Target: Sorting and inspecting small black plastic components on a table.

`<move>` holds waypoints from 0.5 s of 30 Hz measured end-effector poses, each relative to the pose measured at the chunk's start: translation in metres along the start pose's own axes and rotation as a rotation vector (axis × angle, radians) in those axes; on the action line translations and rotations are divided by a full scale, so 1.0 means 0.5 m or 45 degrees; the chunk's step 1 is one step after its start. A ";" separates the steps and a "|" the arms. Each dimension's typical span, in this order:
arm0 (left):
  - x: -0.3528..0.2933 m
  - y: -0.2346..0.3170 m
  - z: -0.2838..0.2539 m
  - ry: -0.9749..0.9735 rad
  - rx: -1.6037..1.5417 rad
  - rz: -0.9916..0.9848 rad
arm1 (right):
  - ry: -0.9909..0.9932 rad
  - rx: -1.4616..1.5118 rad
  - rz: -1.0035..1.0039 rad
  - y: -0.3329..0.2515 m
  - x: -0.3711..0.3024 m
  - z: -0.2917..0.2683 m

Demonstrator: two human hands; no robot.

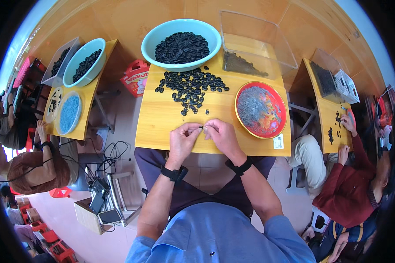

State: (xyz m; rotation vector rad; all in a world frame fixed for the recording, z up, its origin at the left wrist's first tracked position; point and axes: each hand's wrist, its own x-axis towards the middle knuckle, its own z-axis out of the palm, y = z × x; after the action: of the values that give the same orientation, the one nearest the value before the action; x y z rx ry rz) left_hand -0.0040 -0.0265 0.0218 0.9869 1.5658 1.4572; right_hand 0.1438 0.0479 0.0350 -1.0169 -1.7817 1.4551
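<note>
Above the near edge of the table, my left hand (185, 136) and my right hand (223, 135) meet fingertip to fingertip. My left thumb and finger pinch a small black piece (201, 127), mostly covered by the fingers. The right fingers are closed right beside it; what they grip is too small to make out. Just beyond lies a loose spread of small black oval pieces (191, 85), thinning toward my hands. To the right of my right hand stands a red bowl (282, 97) holding many thin grey pieces (252, 106).
A light-blue basin (147, 40) heaped with black pieces stands at the table's far left. Beside it is a clear plastic bin (250, 41) with dark pieces at its bottom. A white label (278, 142) lies at the near right edge. Other people work at tables on both sides.
</note>
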 end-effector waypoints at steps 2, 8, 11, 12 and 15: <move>-0.002 0.005 0.003 -0.004 -0.010 -0.016 | 0.005 -0.022 -0.014 0.000 -0.002 0.001; -0.002 0.004 -0.001 -0.004 -0.037 0.003 | 0.018 0.023 -0.009 -0.003 -0.001 0.008; -0.001 -0.002 -0.003 0.032 -0.043 -0.001 | 0.025 0.048 0.012 -0.006 0.006 0.010; 0.002 -0.006 -0.004 0.058 -0.063 0.003 | 0.025 0.026 -0.035 -0.014 0.014 0.003; 0.011 -0.016 -0.002 0.241 -0.442 0.091 | 0.052 -0.072 -0.073 -0.043 0.051 -0.011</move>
State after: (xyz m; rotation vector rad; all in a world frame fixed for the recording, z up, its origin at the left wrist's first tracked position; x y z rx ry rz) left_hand -0.0072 -0.0224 0.0136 0.7237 1.3517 1.8416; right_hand 0.1313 0.0706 0.0568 -1.0080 -1.8173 1.3471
